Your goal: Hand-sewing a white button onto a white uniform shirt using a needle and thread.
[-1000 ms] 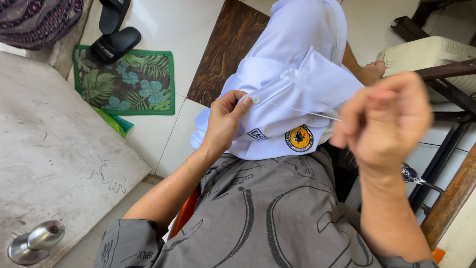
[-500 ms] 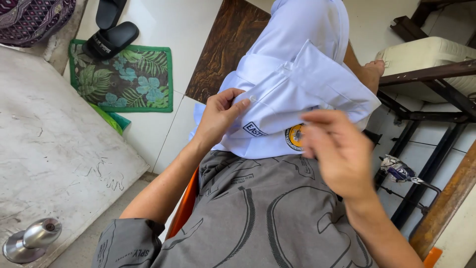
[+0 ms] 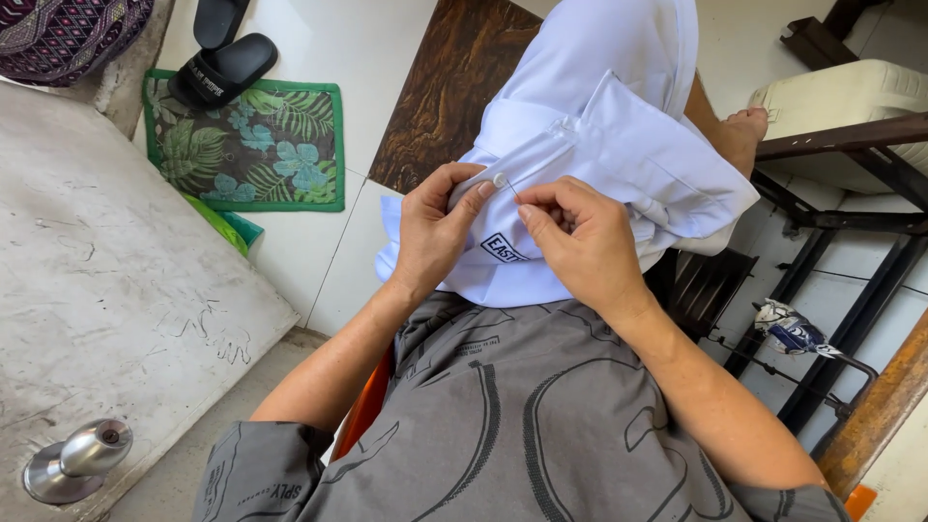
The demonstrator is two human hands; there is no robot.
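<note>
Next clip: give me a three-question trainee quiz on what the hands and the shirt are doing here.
1. True or false: both hands touch the white shirt.
2. Which hand pinches the button edge under its thumb: (a) left (b) right?
3. What lies on the floor beside the leaf-print mat?

Key:
1. True: left hand and right hand meet on it.
2. (a).
3. A black sandal, overlapping its top edge.

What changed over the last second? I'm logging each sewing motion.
The right hand, raised to the right a second ago, came down and left to the small white button on the white cotton shirt. The left hand kept pinching the shirt there; the shirt stayed on the lap.
</note>
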